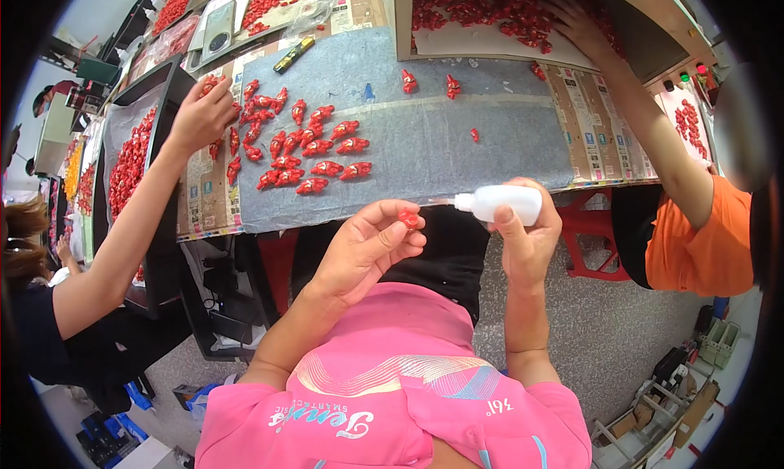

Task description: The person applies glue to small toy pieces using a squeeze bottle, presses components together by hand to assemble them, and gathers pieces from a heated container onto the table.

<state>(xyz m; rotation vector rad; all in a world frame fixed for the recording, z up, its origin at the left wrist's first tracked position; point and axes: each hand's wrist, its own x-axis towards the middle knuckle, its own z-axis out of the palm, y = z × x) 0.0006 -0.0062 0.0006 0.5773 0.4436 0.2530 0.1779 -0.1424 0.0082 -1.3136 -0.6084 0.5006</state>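
Note:
My left hand (pixel 371 252) is closed, pinching a small red plastic piece (pixel 408 219) between thumb and fingers. In my right hand (pixel 527 236) is a white squeeze bottle (pixel 505 203), lying sideways with its thin nozzle pointed left at the red piece. The nozzle tip is close to the piece; whether they touch I cannot tell. Both hands are in front of the table's near edge, above my lap. Beyond them, several red figures (pixel 327 168) lie in loose rows on the grey-blue mat (pixel 425 158).
At left, a co-worker's hand (pixel 202 113) is at the red figures; another person's hand (pixel 576 26) reaches into a box (pixel 523 54) of red pieces. A dark tray (pixel 167 101) of red parts stands left. A marker-like tube (pixel 294 55) and a phone (pixel 219 29) lie further back.

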